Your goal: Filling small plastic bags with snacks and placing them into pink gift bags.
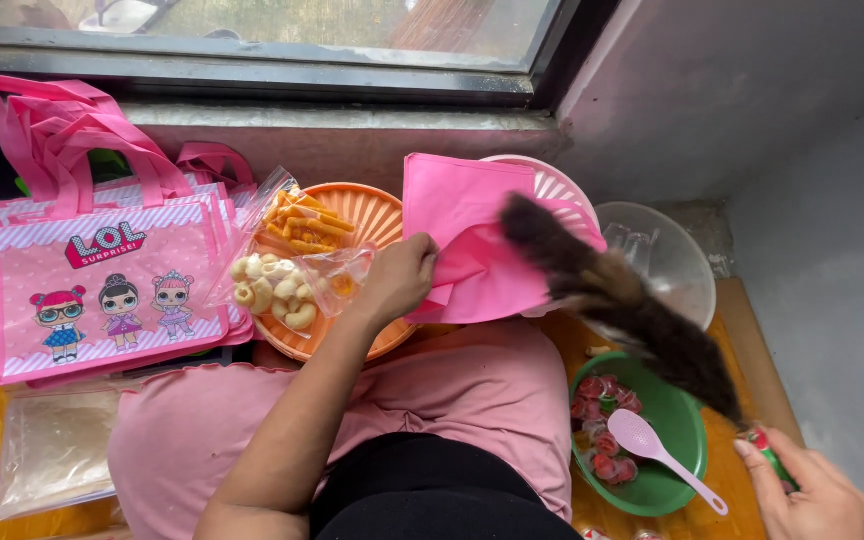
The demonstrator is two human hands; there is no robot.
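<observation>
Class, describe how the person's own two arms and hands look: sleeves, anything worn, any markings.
The left hand and its forearm are bare: no sleeve, watch or ring shows. The right hand is bare too, only partly in frame; no ring or glove shows, and its arm is out of view.

The left arm is stretched forward from the lower middle of the view, bare to the elbow, with the forearm angled up and to the right. The left hand [399, 278] is seen from the back, its fingers curled shut in a pinching grasp. The right hand [814, 493] is held low at the bottom right corner, knuckles up, fingers bent inward; only part of it is seen.
</observation>
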